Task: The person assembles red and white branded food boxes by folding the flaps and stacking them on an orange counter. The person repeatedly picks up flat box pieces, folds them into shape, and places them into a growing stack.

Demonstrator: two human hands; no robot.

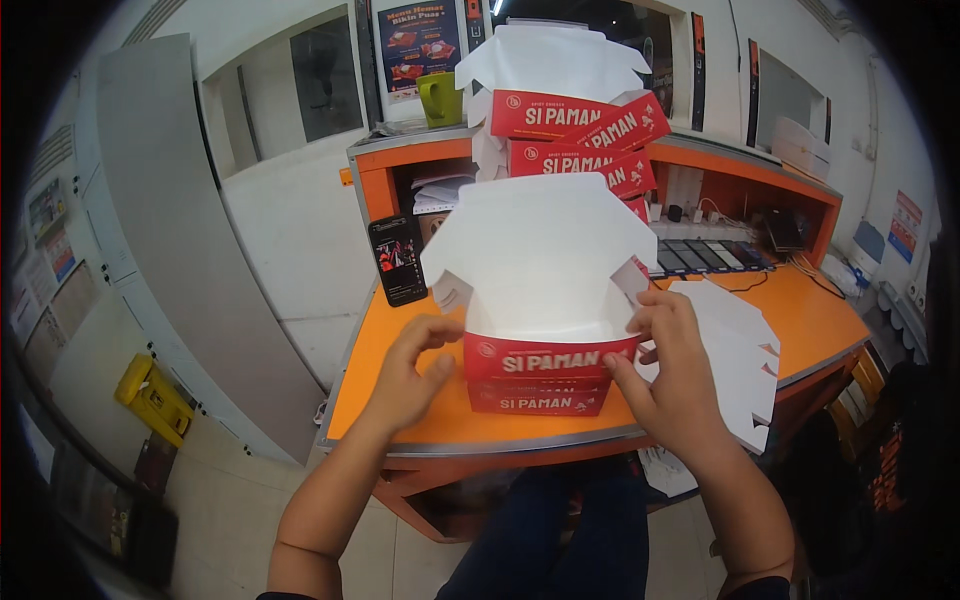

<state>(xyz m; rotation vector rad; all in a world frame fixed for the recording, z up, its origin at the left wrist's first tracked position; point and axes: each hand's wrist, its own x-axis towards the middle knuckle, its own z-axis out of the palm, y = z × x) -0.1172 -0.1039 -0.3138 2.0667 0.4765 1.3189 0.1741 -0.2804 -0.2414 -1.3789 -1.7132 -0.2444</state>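
Observation:
A red-and-white cardboard food box (540, 260) stands in front of me with its white lid raised and the inside showing. It rests on another red box (536, 400) at the front of the orange table. My right hand (670, 365) grips its front right corner, thumb on the red front panel and fingers at the side flap. My left hand (412, 368) is beside the front left corner, fingers curved and thumb apart; whether its fingertips touch the box I cannot tell. Behind it rises a stack of folded red boxes (575, 155), the top one with its lid up.
Flat white carton blanks (735, 350) lie to the right, overhanging the table edge. A phone (398, 260) leans upright at the left. Several dark devices (705, 256) with cables lie at the back right. A green mug (438, 100) stands on the raised counter (415, 150).

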